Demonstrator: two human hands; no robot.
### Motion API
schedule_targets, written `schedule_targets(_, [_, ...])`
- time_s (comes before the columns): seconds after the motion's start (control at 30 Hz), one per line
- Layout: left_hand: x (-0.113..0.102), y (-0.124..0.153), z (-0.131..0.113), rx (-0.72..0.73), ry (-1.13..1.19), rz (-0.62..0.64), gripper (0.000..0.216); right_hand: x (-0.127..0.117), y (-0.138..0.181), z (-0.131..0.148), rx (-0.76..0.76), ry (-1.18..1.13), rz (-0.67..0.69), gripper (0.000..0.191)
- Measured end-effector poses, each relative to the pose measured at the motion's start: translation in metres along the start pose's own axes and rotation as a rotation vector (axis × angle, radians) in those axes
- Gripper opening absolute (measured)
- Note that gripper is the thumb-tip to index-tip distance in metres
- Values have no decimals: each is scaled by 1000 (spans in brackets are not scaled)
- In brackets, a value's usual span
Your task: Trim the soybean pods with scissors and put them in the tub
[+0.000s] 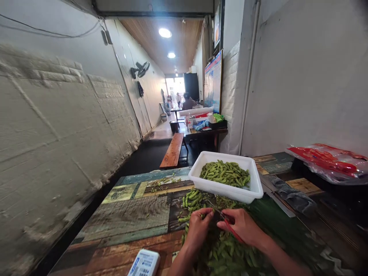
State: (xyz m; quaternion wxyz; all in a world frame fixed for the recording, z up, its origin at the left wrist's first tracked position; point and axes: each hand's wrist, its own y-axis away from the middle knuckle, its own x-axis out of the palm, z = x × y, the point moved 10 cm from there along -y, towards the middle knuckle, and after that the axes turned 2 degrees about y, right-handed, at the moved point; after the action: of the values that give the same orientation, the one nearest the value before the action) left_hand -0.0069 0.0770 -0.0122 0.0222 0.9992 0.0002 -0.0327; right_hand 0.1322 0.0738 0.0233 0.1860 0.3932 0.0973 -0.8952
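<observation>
My right hand (238,224) grips red-handled scissors (230,227), their blades pointing up and to the left. Close beside the blades, my left hand (199,222) is closed in a pinch on a green soybean pod, mostly hidden by the fingers. Loose soybean pods (193,199) lie on the table just beyond my left hand. A larger heap of pods (230,255) spreads beneath and between my forearms. Past both hands stands a white plastic tub (227,191) with a pile of trimmed-looking pods (224,172) in it.
The wood-patterned table (138,214) carries a white box (144,262) at the front and a grey cloth (291,193) at right. Red-printed plastic packaging (330,161) sits at the far right. Beyond are a wooden bench (173,149), another cluttered table, and a seated person (188,102).
</observation>
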Motion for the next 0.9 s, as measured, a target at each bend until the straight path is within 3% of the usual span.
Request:
schedule_targets(0.43, [-13,-3,1,55,-94,-130,31,11,-4,-12,43,79,2,35])
schedule_targets(0.67, [-33,-7,5,26,97,-269,33,6,-6,-17,72,60,-81,36])
schedule_targets(0.9, [-6,-9,25,-181,400,-162,37,9,-8,-20,62,66,-89,38])
